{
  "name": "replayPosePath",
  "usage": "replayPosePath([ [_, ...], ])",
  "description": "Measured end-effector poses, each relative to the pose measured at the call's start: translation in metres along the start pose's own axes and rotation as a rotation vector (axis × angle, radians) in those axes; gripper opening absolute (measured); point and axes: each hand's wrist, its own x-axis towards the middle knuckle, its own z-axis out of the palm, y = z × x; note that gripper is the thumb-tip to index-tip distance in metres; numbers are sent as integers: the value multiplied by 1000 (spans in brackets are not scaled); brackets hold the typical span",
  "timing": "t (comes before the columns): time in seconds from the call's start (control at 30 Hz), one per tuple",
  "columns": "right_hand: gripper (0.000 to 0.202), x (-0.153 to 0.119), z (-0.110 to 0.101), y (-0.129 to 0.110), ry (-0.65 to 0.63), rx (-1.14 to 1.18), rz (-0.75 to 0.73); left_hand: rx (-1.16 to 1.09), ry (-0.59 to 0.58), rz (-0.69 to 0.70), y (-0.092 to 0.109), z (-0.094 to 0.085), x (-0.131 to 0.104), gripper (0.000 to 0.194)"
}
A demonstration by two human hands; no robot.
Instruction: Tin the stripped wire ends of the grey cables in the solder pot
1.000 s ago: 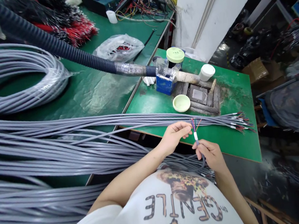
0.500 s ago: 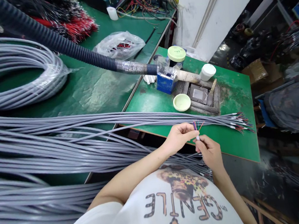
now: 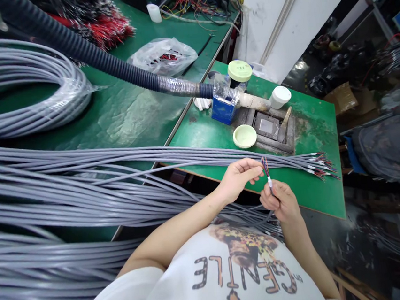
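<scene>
My right hand (image 3: 281, 201) is closed around the end of a grey cable (image 3: 271, 190), which points up and away from me. A white band (image 3: 269, 181) wraps the cable just above my fingers. From it, thin coloured wires (image 3: 265, 166) stick out, some dark and some reddish. My left hand (image 3: 245, 176) is closed in a pinch at the upper part of these wires, thumb against forefinger; how many strands lie between the fingertips is too small to tell. Just beyond both hands runs a bundle of grey cables (image 3: 200, 153), their stripped ends (image 3: 323, 164) lying on the green bench.
A soldering pot (image 3: 268, 127) is set in the bench, with a pale dish (image 3: 244, 136), a white cup (image 3: 280, 97) and a blue box (image 3: 224, 109) around it. A black corrugated hose (image 3: 107, 67) crosses above. Coiled cable (image 3: 74, 93) lies left; more cables (image 3: 50, 216) spread nearer me.
My left fingers have moved from the white band up to the wires. My right hand has shifted slightly down, so the band and more of the wires now show.
</scene>
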Motion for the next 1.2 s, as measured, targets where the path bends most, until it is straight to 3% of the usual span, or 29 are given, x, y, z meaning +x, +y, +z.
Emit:
replayPosePath([
  [0.67,28,6,3,7,8,-10,-104,-45,79,43,1,-1,1,19],
  [1.0,28,6,5,7,5,-25,-109,-1,135,174,0,-4,-1,14],
  [1.2,28,5,4,6,8,-40,-95,45,156,137,3,-2,-1,15],
])
